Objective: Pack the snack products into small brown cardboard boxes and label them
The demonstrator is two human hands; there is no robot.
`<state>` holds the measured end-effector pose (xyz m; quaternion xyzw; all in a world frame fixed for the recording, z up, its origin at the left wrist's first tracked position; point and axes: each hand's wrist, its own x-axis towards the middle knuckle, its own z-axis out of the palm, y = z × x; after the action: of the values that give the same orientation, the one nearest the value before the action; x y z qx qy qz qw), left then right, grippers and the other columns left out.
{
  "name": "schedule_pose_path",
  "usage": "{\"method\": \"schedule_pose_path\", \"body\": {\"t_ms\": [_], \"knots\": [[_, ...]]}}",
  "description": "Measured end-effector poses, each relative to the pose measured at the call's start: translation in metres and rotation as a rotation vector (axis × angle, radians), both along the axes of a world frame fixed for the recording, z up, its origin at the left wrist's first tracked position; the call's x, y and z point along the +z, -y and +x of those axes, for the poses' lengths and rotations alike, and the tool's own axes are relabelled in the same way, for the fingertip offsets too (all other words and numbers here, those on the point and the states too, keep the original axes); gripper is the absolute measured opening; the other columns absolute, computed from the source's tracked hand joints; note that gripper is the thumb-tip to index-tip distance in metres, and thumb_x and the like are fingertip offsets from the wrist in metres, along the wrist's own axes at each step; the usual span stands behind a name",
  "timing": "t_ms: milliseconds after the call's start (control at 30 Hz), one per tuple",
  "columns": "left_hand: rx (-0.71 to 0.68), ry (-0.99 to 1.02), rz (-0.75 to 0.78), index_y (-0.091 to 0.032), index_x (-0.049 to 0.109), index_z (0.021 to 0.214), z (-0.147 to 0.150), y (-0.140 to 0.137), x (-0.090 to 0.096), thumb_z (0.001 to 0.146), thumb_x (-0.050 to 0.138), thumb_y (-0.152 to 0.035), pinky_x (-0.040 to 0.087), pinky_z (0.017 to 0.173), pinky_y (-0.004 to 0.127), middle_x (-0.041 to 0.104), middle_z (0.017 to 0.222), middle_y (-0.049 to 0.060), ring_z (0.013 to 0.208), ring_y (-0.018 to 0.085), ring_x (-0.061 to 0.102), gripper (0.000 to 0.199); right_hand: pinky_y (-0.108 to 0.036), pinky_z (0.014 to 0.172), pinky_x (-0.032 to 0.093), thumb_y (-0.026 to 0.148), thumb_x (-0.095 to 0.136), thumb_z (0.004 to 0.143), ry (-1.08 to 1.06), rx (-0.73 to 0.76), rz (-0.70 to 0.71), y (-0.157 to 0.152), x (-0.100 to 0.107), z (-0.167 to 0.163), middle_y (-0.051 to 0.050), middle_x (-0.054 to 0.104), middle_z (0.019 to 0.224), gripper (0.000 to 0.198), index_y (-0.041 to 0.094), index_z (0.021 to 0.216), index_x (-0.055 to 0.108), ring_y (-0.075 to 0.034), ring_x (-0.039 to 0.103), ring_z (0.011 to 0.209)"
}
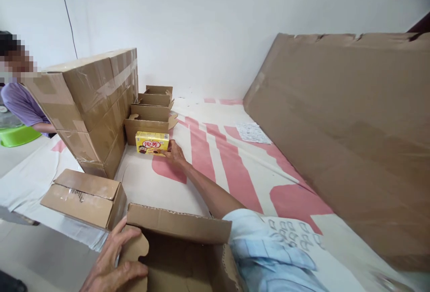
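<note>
Head view: right hand [174, 153] fingers clasp the yellow rectangular snack box's [152, 143] right end; its long axis runs left-right, printed face toward camera.

Left hand [112, 260] fingers grip the open brown cardboard carton's [178, 225] flap.

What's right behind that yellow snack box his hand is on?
Behind the yellow snack box under the right hand stands a row of small open cardboard boxes. Their insides are hidden by their front walls.
</note>
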<state>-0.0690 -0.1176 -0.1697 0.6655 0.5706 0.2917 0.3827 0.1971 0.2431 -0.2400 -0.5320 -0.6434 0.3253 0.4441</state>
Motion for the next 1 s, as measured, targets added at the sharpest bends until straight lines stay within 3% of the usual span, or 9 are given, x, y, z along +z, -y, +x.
{"method": "schedule_pose_path", "body": {"t_ms": [100,167,267,367,533,633,767,900,1000], "knots": [[-0.07,-0.059,0.129,-0.046,0.05,0.155,0.003,0.003,0.012,0.094,0.071,-0.031,0.048,0.119,0.06,0.047,0.164,0.008,0.157,0.043,0.035,0.066,-0.042,0.087,0.055,0.045,0.08,0.078,-0.003,-0.024,-0.011,-0.008,0.007,-0.001,-0.01,0.074,0.111,0.046,0.021,0.11,0.057,-0.025,0.067,0.093],[-0.151,-0.099,0.221,-0.044,0.056,0.15,0.005,0.005,0.024,0.089,0.076,-0.029,0.042,0.122,0.063,0.044,0.165,0.009,0.158,0.045,0.031,0.066,-0.045,0.091,0.054,0.043,0.083,0.074,-0.007,-0.037,-0.019,-0.005,0.011,0.002,-0.011,0.072,0.115,0.05,0.021,0.112,0.059,-0.028,0.066,0.1],[-0.269,-0.14,0.313,-0.036,0.065,0.138,0.01,0.008,0.043,0.083,0.079,-0.022,0.033,0.126,0.067,0.038,0.169,0.01,0.16,0.047,0.023,0.059,-0.046,0.096,0.054,0.039,0.085,0.071,-0.023,-0.057,-0.036,0.015,0.014,0.014,-0.013,0.068,0.125,0.057,0.023,0.121,0.061,-0.03,0.064,0.109],[-0.298,-0.144,0.369,-0.031,0.065,0.134,0.013,0.008,0.05,0.083,0.075,-0.016,0.031,0.126,0.068,0.035,0.169,0.012,0.162,0.046,0.02,0.054,-0.044,0.089,0.057,0.04,0.08,0.075,-0.053,-0.063,-0.069,0.048,0.018,0.034,-0.013,0.066,0.129,0.058,0.024,0.128,0.062,-0.027,0.065,0.102],[-0.285,-0.12,0.449,-0.029,0.059,0.141,0.015,0.007,0.045,0.087,0.073,-0.012,0.031,0.127,0.067,0.031,0.17,0.014,0.162,0.042,0.021,0.058,-0.037,0.071,0.059,0.054,0.074,0.081,-0.113,-0.052,-0.102,0.131,0.044,0.07,-0.011,0.073,0.11,0.049,0.018,0.115,0.071,-0.022,0.067,0.084],[-0.264,-0.088,0.462,-0.03,0.051,0.15,0.015,0.007,0.04,0.087,0.075,-0.013,0.033,0.127,0.064,0.025,0.172,0.014,0.162,0.041,0.023,0.069,-0.036,0.073,0.06,0.062,0.074,0.083,-0.219,-0.036,-0.1,0.192,0.068,0.083,-0.009,0.076,0.1,0.051,0.018,0.108,0.074,-0.02,0.069,0.081],[-0.189,-0.054,0.473,-0.031,0.037,0.161,0.015,0.005,0.031,0.082,0.084,-0.021,0.033,0.127,0.063,0.022,0.173,0.016,0.161,0.042,0.025,0.093,-0.037,0.082,0.061,0.067,0.072,0.086,-0.269,-0.059,-0.038,0.266,0.094,0.085,-0.009,0.077,0.112,0.051,0.021,0.106,0.077,-0.023,0.07,0.097],[-0.107,0.022,0.485,-0.031,0.024,0.167,0.012,0.003,0.015,0.079,0.09,-0.034,0.031,0.127,0.065,0.022,0.174,0.016,0.161,0.044,0.022,0.11,-0.042,0.09,0.062,0.073,0.073,0.082,-0.324,-0.114,-0.036,0.305,0.103,0.081,-0.009,0.076,0.117,0.059,0.022,0.113,0.075,-0.027,0.071,0.108],[-0.085,0.117,0.409,-0.029,0.021,0.169,0.01,0.003,0.005,0.079,0.09,-0.038,0.039,0.123,0.062,0.026,0.173,0.017,0.159,0.044,0.028,0.113,-0.045,0.095,0.061,0.076,0.075,0.08,-0.377,-0.157,-0.027,0.321,0.102,0.081,-0.011,0.075,0.123,0.065,0.023,0.117,0.073,-0.028,0.07,0.114]]}}
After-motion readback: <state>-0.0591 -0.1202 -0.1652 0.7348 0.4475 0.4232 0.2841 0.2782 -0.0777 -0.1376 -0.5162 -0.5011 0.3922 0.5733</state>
